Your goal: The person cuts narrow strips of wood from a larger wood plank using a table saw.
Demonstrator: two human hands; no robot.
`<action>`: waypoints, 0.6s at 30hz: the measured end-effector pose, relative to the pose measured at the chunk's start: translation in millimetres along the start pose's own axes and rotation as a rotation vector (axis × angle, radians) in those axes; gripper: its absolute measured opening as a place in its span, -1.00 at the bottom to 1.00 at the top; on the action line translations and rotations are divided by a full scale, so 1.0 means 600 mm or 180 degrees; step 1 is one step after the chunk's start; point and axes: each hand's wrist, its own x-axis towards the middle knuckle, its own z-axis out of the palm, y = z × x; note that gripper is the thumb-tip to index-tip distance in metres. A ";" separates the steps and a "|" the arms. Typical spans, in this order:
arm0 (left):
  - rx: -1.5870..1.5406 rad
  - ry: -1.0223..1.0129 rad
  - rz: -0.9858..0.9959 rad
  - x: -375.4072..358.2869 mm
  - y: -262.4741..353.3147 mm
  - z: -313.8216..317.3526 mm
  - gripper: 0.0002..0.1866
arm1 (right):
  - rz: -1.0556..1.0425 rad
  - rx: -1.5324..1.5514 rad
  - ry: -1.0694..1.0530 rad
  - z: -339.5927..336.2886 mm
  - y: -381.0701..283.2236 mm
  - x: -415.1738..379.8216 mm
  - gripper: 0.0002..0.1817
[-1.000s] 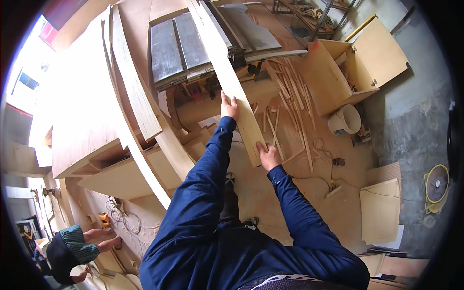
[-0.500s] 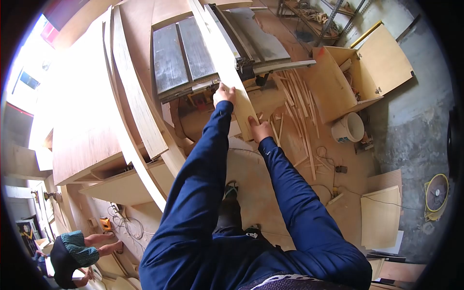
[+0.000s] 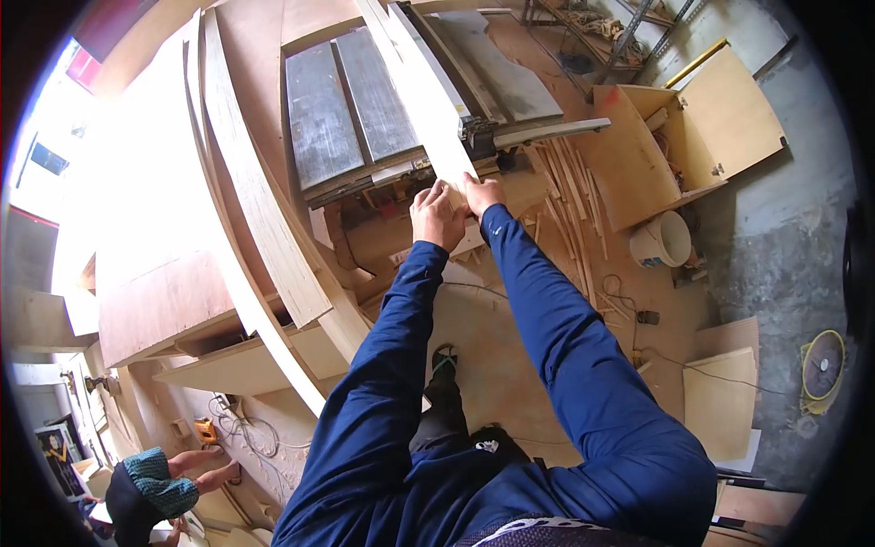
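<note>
- I see the board (image 3: 442,137) across the saw table (image 3: 319,114), overhanging the front edge.
- The right hand (image 3: 483,195) is clamped on its near end.
- The left hand (image 3: 438,217) touches it; whether gripping, I cannot tell.
- Wood strips (image 3: 576,205) lie near the front right corner.

Strong light floods in past the far left edge of the plywood sheet (image 3: 164,301), burning that side to featureless white, while pale glare whitens the board (image 3: 441,137) on the saw table (image 3: 319,118); deep shadow lies beneath the table's near edge. A fisheye lens bends long planks (image 3: 260,191) into curves within a rounded black border, with the centre fairly crisp and the grey wall (image 3: 775,264) dimmer.
</note>
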 end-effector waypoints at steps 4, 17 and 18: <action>0.0239 -0.0112 0.0300 -0.006 -0.018 0.002 -0.32 | -0.0051 0.0322 0.0203 0.012 -0.020 0.016 -0.25; 0.1244 -0.0513 0.0206 0.002 -0.018 -0.001 -0.39 | -0.4014 -0.3573 0.0070 -0.096 -0.036 -0.029 -0.46; 0.1256 -0.0488 0.0213 0.003 -0.018 0.001 -0.39 | -0.4243 -0.3948 0.0145 -0.092 -0.045 -0.023 -0.52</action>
